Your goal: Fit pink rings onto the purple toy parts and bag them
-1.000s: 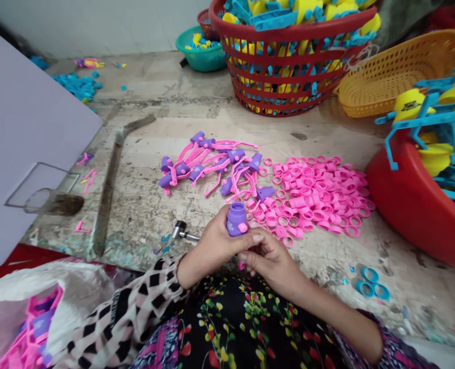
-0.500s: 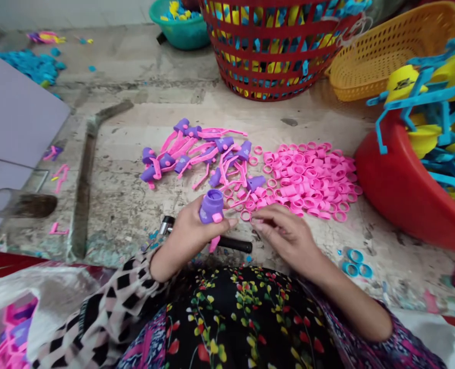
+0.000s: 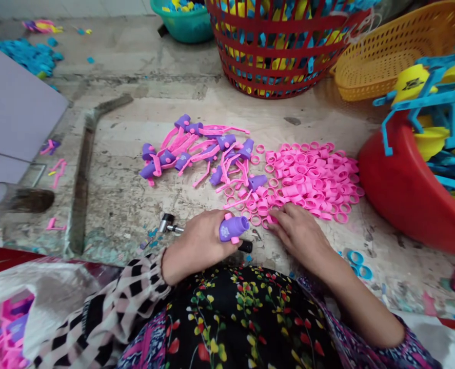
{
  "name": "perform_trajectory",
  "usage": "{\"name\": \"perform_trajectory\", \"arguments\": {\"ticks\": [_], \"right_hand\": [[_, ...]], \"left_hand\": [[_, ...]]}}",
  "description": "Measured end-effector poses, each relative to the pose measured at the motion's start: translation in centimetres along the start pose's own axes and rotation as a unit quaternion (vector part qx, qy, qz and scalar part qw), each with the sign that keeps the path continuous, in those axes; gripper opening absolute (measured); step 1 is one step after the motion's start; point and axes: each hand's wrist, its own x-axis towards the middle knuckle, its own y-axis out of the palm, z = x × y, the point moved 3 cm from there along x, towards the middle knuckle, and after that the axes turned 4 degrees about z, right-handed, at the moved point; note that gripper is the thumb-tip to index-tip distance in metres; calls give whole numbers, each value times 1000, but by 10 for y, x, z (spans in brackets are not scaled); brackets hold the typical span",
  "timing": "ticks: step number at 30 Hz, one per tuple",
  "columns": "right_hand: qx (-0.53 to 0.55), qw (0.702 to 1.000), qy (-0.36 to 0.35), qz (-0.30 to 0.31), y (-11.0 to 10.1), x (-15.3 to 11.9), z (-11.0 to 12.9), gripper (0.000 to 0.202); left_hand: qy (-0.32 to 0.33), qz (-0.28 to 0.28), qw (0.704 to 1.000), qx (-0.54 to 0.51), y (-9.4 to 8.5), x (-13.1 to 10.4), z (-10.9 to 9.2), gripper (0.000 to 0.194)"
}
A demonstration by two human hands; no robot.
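My left hand [image 3: 198,241] is closed around a purple plastic bottle-shaped part [image 3: 230,230] with pink side knobs; its open threaded neck points right. Under that hand lies a hammer [image 3: 166,222] with a metal head and black grip. My right hand [image 3: 306,236] rests at the near edge of a heap of pink plastic rings [image 3: 308,179], its fingertips pinched on a pink ring [image 3: 272,219] that they partly cover. Just beyond my left hand lie several purple parts with pink handles [image 3: 208,148] in a loose pile.
A red tub [image 3: 392,189] of blue and yellow parts stands at the right. Behind are a red slatted basket [image 3: 269,66], a yellow basket [image 3: 377,77] and a green bowl [image 3: 186,25]. A metal bar [image 3: 81,189] lies left; blue rings [image 3: 360,264] lie near my right forearm.
My left hand has moved slightly right and tipped the purple part from upright to pointing right. My right hand has shifted right, its fingertips now among the pink rings.
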Motion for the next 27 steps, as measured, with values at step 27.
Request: {"name": "perform_trajectory", "arguments": {"ticks": [27], "right_hand": [[617, 781, 36, -83, -8, 11, 45, 28]], "left_hand": [[49, 12, 993, -110, 8, 3, -2, 23]]}}
